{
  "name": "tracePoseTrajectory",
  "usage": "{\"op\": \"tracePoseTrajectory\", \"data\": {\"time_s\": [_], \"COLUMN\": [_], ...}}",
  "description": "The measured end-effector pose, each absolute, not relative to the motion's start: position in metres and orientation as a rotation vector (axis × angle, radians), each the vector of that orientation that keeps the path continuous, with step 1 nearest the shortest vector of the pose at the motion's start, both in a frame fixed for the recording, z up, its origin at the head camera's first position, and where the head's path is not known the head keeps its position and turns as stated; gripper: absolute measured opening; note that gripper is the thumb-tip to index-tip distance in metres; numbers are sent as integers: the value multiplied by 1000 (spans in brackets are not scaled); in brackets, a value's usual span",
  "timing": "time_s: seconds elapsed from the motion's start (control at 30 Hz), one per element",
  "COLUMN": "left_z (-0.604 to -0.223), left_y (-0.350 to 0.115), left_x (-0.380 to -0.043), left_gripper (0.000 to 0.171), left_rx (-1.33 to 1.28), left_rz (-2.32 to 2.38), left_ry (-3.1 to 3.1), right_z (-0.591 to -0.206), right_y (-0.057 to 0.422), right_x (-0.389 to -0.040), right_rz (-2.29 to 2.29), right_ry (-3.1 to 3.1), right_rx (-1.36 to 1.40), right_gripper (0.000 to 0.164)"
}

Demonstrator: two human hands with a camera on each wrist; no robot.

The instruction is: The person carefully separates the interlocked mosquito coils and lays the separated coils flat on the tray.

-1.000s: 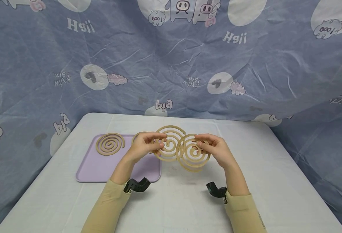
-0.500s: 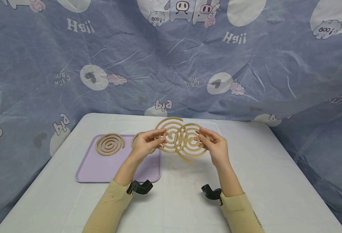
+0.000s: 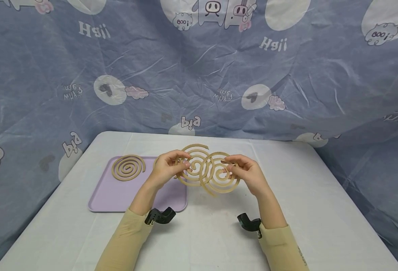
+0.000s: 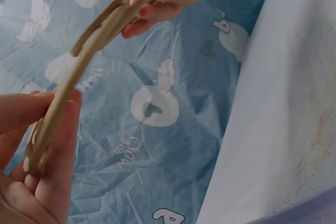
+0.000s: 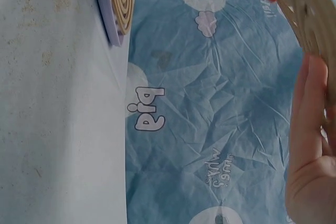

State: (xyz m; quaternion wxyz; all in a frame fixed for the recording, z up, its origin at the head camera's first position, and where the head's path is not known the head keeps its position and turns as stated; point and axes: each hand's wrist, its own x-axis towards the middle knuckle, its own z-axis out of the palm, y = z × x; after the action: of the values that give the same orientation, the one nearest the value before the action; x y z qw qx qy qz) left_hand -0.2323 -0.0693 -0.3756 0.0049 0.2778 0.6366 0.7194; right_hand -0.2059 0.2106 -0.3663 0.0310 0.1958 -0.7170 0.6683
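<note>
Two tan mosquito coils overlap edge over edge, held up above the table. My left hand (image 3: pixel 163 169) pinches the left coil (image 3: pixel 195 145) between thumb and fingers. The right coil (image 3: pixel 237 185) is gripped at its far side by my right hand (image 3: pixel 251 175), and its rings lie across the other coil's inner edge. Seen edge-on in the left wrist view, the coils form a thin slanting strip (image 4: pixel 65 90) running from hand to hand. In the right wrist view, a coil (image 5: pixel 302 11) spans the upper right corner, with the right hand (image 5: pixel 310 150) below.
A lilac tray (image 3: pixel 117 197) sits on the white table (image 3: pixel 212 241) at the left. One coil (image 3: pixel 128 168) lies on it near the back left; another coil (image 3: pixel 155 162) is mostly hidden behind the left hand. Patterned blue cloth (image 3: pixel 199 75) hangs behind the table.
Both hands rose with the two coils, then came back down to nearly their earlier height. The right coil has shifted left, so the two overlap more than a second ago.
</note>
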Motion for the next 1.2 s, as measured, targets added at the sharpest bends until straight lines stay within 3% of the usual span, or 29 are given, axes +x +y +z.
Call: {"op": "tracePoseTrajectory", "data": {"time_s": [0.23,0.47,0.67,0.9,1.2], "left_z": [-376,-377,-376,-374,-375], "left_y": [-70,-74,-74,-74,-70], "left_x": [-233,-235,-236,-233,-232], "left_gripper": [30,17,20,26,17], "left_rx": [859,847,892,902,874], "left_rz": [2268,2369,2352,2245,2194], "left_ry": [1985,2004,1902,2013,2134], "right_z": [-364,-364,-363,-364,-362], "right_y": [211,208,204,211,217], "right_x": [-205,-207,-208,-206,-204], "right_rz": [2003,2149,2191,2171,2109], "right_ry": [-2214,-1860,-1750,-1971,-2125], "right_rx": [519,369,325,467,674], "right_gripper": [32,21,23,22,26]}}
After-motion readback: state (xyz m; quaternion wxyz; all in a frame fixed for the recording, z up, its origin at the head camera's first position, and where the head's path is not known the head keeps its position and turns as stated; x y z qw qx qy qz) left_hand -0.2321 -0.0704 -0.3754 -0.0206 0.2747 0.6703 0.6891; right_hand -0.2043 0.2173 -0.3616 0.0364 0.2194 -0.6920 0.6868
